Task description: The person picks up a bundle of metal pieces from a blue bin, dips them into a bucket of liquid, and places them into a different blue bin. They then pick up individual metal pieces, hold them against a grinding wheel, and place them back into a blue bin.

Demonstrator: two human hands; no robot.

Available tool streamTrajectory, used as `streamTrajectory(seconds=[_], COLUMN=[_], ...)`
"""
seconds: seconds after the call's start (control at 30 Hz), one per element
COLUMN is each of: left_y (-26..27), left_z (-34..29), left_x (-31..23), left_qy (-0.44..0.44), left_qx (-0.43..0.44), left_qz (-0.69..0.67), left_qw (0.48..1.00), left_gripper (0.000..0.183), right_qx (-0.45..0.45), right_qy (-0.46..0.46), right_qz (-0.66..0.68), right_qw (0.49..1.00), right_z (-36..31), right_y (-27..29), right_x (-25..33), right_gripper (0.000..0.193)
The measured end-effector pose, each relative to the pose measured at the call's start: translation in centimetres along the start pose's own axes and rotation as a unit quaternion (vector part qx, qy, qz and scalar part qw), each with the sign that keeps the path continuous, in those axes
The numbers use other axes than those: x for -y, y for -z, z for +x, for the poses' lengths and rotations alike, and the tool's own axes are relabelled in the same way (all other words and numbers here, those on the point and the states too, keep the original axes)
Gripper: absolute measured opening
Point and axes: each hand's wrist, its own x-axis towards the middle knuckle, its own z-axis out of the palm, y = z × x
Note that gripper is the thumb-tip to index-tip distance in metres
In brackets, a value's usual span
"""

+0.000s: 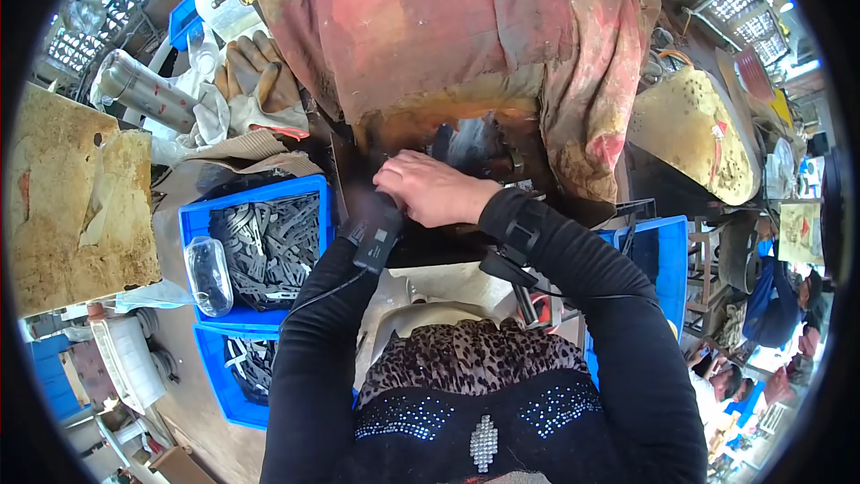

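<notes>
My right hand (434, 186) is bare and reaches across to the left, in front of a dark opening beneath a stained red cloth (421, 27). Its fingers are bent and pressed together at my left hand (369, 204), and whatever they grip is hidden. The left hand looks dark and blurred, so its fingers cannot be made out. A small black box (378, 238) is strapped at my left wrist. Around my right wrist sits a black band (522, 231). Inside the opening, behind the right hand, a greyish piece (475, 143) shows.
At the left, a blue bin (326, 202) holds many flat grey metal pieces, with a clear plastic container (210, 276) on its edge. A second blue bin (211, 367) stands nearer me. Work gloves (257, 72) lie at the far left. Another blue bin (674, 260) is at the right.
</notes>
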Motion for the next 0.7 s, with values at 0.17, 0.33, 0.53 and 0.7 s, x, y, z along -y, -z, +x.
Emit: streamTrajectory(seconds=[0.17, 0.33, 0.53, 0.7], left_y=[0.1, -2.5, -1.3, 1.2], left_z=[-0.3, -2.3, 2.9, -2.3], left_x=[0.0, 9.0, 3.2, 5.0], left_qy=[-0.106, -0.236, -0.197, -0.164], left_qx=[-0.031, -0.14, -0.108, -0.077], left_qz=[0.102, -0.008, 0.029, 0.061], left_qw=[0.989, 0.962, 0.974, 0.982], left_gripper=[0.029, 0.029, 0.028, 0.027], right_qx=[0.044, -0.046, -0.102, -0.332], right_qy=[-0.098, -0.002, -0.119, -0.066], right_qz=[-0.062, 0.117, 0.094, 0.018], right_qw=[0.992, 0.992, 0.983, 0.941], right_z=[-2.0, -1.0, 2.4, 2.9], right_y=[0.8, 0.0, -2.3, -3.5], right_x=[-3.0, -0.9, -1.4, 1.0], right_gripper=[0.042, 0.04, 0.037, 0.042])
